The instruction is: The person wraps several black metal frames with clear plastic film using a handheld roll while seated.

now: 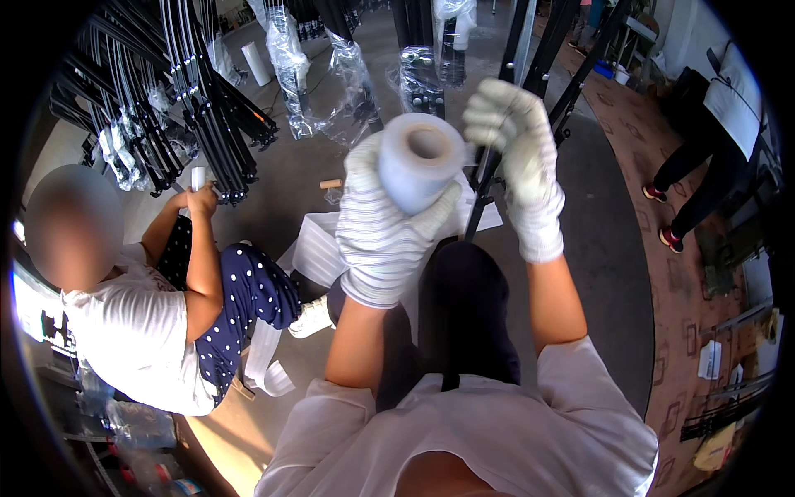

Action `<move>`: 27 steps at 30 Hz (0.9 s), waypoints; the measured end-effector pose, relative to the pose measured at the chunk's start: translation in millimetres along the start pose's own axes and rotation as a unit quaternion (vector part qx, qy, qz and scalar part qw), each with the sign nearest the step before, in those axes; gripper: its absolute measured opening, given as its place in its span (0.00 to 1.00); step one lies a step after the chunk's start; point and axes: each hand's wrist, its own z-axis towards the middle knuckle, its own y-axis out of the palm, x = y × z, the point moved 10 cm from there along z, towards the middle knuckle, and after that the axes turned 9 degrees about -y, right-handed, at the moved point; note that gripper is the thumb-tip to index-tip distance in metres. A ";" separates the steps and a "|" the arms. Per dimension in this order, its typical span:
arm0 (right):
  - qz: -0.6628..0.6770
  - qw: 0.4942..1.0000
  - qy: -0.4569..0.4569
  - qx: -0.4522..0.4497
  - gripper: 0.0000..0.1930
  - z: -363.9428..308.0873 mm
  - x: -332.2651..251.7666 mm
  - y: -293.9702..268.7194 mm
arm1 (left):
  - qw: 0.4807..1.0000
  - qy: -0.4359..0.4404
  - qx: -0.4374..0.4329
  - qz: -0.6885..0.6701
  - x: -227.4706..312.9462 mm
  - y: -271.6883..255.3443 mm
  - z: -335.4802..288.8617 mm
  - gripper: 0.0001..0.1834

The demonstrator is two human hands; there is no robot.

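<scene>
Stretch-film roll: located in front of the wearer's torso, core end tilted up toward the camera. Left hand, in a striped knit glove, is closed around the roll, with fingers along one side and the thumb on the other. Right hand, likewise gloved, is raised just beside the roll with fingers loosely curled (motion blur prevents telling whether they pinch any film).

Progress, judged from the visible stock: wrapping appears partly complete. Completed, at least in part: several upright black tube bundles at the top of the view, which carry clear film. Remaining, apparently: the black metal tubes near the right hand, on which no film can be made out. The hanging black rods at left look mostly bare (a few film patches show lower down).

White foam sheet lies on the floor near the wearer's legs. Seated co-worker holds a small white cylinder.
</scene>
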 end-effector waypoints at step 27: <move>-0.144 0.973 0.050 0.170 0.30 -4.4 43.4 -30.9 | 0.960 -0.167 -0.184 -0.130 -53.3 41.8 65.8 0.32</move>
